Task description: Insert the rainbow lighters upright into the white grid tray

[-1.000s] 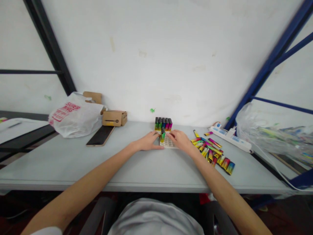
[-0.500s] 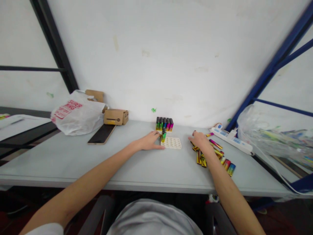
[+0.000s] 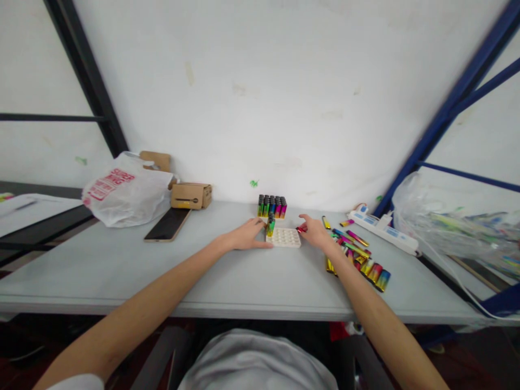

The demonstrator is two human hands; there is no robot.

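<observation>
A white tray with round sockets lies on the grey table. One rainbow-coloured lighter stands upright in its left corner. My left hand rests flat against the tray's left edge, fingers stretched toward that lighter. My right hand hovers just right of the tray, fingers pinched on a small red lighter. A loose pile of rainbow lighters lies to the right of that hand. A finished block of upright lighters stands behind the tray by the wall.
A phone lies face down at the left, with a white plastic bag and a small cardboard box behind it. A white power strip and a clear bag of goods sit at the right beside a blue rack post.
My right hand left the tray, reached into the lighter pile at the right, and has come back toward the tray holding a red lighter. My left hand stayed at the tray's left edge.
</observation>
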